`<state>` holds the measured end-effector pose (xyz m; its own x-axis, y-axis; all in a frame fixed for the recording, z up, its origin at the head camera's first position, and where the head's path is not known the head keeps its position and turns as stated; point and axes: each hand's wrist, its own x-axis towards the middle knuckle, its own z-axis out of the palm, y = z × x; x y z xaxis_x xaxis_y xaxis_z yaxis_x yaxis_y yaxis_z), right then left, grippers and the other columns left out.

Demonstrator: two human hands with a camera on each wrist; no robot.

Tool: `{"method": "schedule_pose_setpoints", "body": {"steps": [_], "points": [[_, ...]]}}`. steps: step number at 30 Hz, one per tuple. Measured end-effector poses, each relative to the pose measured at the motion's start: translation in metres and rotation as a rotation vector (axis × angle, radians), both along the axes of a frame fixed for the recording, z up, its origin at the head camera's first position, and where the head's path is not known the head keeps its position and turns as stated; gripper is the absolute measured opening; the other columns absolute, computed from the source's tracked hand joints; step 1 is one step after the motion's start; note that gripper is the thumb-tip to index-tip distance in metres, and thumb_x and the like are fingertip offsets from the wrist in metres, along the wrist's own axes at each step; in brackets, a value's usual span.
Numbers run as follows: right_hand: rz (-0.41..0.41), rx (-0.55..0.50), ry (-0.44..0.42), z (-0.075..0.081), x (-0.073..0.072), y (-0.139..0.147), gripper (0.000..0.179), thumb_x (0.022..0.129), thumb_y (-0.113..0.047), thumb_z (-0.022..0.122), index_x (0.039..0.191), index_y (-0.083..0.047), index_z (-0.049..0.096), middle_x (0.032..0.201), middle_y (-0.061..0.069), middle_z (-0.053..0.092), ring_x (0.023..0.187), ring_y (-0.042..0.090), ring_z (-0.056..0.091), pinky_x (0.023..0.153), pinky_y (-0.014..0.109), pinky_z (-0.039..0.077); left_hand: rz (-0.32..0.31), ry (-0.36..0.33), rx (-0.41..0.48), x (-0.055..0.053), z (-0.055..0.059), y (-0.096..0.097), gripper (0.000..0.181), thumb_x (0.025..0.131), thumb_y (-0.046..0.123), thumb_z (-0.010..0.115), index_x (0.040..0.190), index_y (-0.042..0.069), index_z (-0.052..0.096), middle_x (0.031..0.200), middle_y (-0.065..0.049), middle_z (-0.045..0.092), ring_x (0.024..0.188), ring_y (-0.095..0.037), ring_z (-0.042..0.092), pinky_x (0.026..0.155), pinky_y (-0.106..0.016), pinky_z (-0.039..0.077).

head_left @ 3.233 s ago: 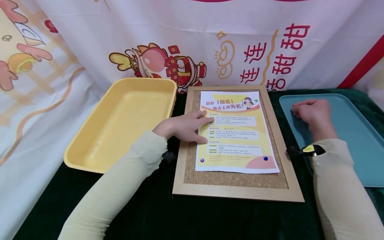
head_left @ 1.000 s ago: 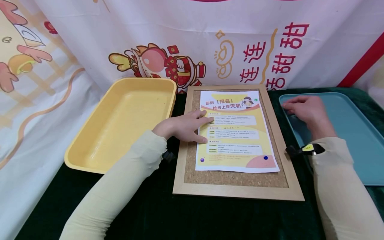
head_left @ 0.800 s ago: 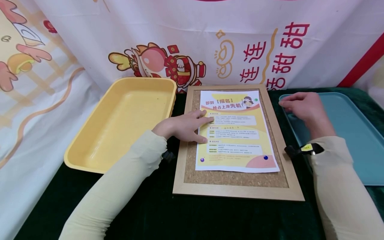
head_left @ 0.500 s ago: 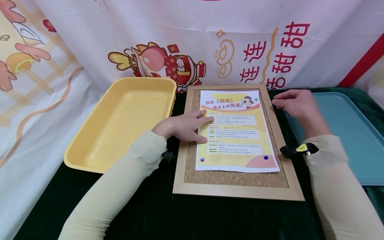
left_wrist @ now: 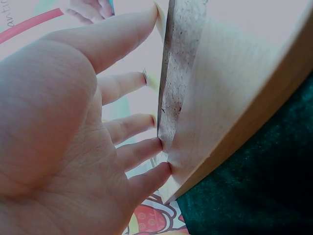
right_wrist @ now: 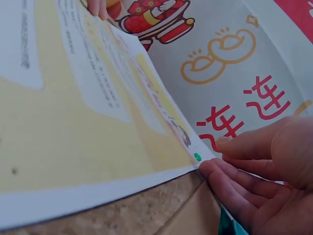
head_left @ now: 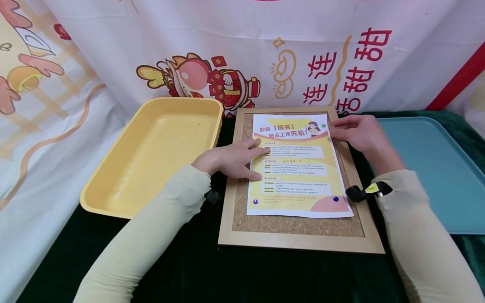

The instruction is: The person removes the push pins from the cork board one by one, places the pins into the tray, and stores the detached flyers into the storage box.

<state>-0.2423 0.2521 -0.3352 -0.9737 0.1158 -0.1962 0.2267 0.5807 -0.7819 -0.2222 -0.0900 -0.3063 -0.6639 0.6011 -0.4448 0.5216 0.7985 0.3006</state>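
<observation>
A yellow-and-white printed poster (head_left: 295, 168) lies on a wood-framed cork board (head_left: 299, 227). Two dark round-headed pushpins, one purple (head_left: 255, 202) and one blue (head_left: 335, 199), sit at its lower corners; a green pushpin (right_wrist: 197, 157) sits at the upper right corner. My left hand (head_left: 238, 160) rests spread over the poster's left edge, fingers fairly straight. My right hand (head_left: 358, 134) is at the upper right edge of the board, thumb and fingers brought toward each other, tips close by the green pushpin. I cannot tell whether something small is between these fingertips.
A deep yellow tray (head_left: 151, 160) stands left of the board. On the right lies a shallow blue tray (head_left: 435, 168), partly behind my right forearm. Dark green cloth (head_left: 265, 277) covers the table, and a printed white curtain (head_left: 303, 25) hangs behind.
From over the blue tray, my right hand has moved left across its rim to the upper right of the cork board. The left hand and the poster stay in place.
</observation>
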Motion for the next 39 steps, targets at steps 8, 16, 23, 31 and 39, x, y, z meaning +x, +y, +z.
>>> {"method": "schedule_pose_setpoints", "body": {"steps": [8, 16, 23, 31, 39], "points": [[0.023, -0.024, 0.006, -0.01, -0.003, 0.001, 0.052, 0.104, -0.03, 0.07, 0.151, -0.008, 0.059, 0.153, 0.024, 0.056, 0.135, 0.039, 0.051, 0.118, 0.057, 0.043, 0.011, -0.004, 0.004, 0.001, 0.0, -0.001, 0.085, 0.102, 0.05, 0.067, 0.171, 0.029, 0.023, 0.181, -0.009, 0.006, 0.167, -0.03, 0.009, 0.133, -0.052, 0.021], [0.022, -0.065, 0.013, -0.012, -0.007, 0.001, 0.052, 0.104, -0.033, 0.069, 0.15, -0.008, 0.06, 0.155, 0.024, 0.053, 0.141, 0.039, 0.042, 0.122, 0.06, 0.036, 0.014, 0.003, 0.006, 0.001, 0.0, -0.003, 0.085, 0.102, 0.051, 0.066, 0.171, 0.028, 0.022, 0.181, -0.009, 0.006, 0.167, -0.03, 0.01, 0.133, -0.05, 0.022], [-0.014, 0.011, -0.025, -0.007, -0.017, -0.011, 0.051, 0.101, -0.034, 0.074, 0.147, -0.012, 0.063, 0.144, 0.02, 0.061, 0.135, 0.035, 0.046, 0.113, 0.052, 0.045, 0.014, 0.005, 0.006, 0.002, 0.001, -0.005, 0.085, 0.103, 0.05, 0.066, 0.172, 0.028, 0.022, 0.181, -0.009, 0.006, 0.167, -0.03, 0.01, 0.133, -0.051, 0.022], [-0.051, 0.037, -0.007, -0.011, -0.025, -0.016, 0.048, 0.102, -0.033, 0.073, 0.143, -0.008, 0.065, 0.147, 0.022, 0.057, 0.136, 0.037, 0.045, 0.114, 0.054, 0.043, 0.012, 0.0, -0.001, 0.001, -0.001, -0.002, 0.085, 0.103, 0.051, 0.066, 0.172, 0.028, 0.022, 0.181, -0.009, 0.005, 0.168, -0.03, 0.007, 0.134, -0.051, 0.018], [-0.081, 0.066, -0.015, -0.012, -0.028, -0.02, 0.043, 0.104, -0.031, 0.069, 0.14, -0.008, 0.067, 0.148, 0.023, 0.053, 0.134, 0.038, 0.044, 0.108, 0.051, 0.047, 0.005, -0.006, 0.001, 0.002, 0.002, 0.0, 0.085, 0.103, 0.05, 0.066, 0.172, 0.028, 0.021, 0.181, -0.009, 0.005, 0.167, -0.03, 0.009, 0.134, -0.051, 0.02]]}}
